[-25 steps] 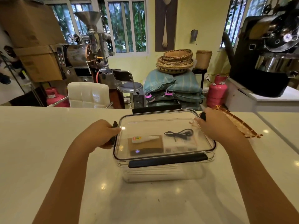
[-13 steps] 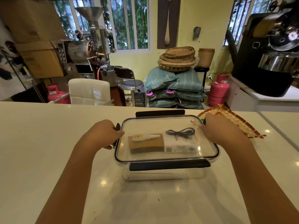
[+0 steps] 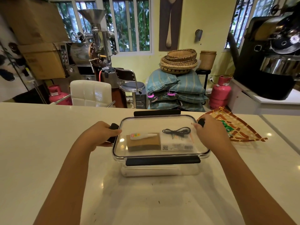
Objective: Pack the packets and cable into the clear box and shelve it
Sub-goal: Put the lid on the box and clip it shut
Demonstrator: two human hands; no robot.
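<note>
A clear box [image 3: 159, 172] with a clear lid and black latches stands on the white counter [image 3: 40, 143]. Through the lid I see a brown packet [image 3: 143, 143], a white packet [image 3: 176, 142], a small white tube [image 3: 141, 136] and a coiled black cable [image 3: 177, 131]. My left hand [image 3: 99, 135] grips the black latch on the box's left side. My right hand [image 3: 209, 133] holds the black latch on its right side. The front and back latches lie flat.
A woven orange tray [image 3: 240, 130] lies on the counter just right of the box. Beyond the counter's far edge stand a white chair [image 3: 90, 93], a metal stool [image 3: 133, 86], stacked sacks with baskets [image 3: 177, 90], pink gas cylinders [image 3: 221, 93] and roasting machines.
The box has settled lower onto the counter, nearer the far edge. Both hands stay on the side latches, and the view has tilted so more of the woven tray shows.
</note>
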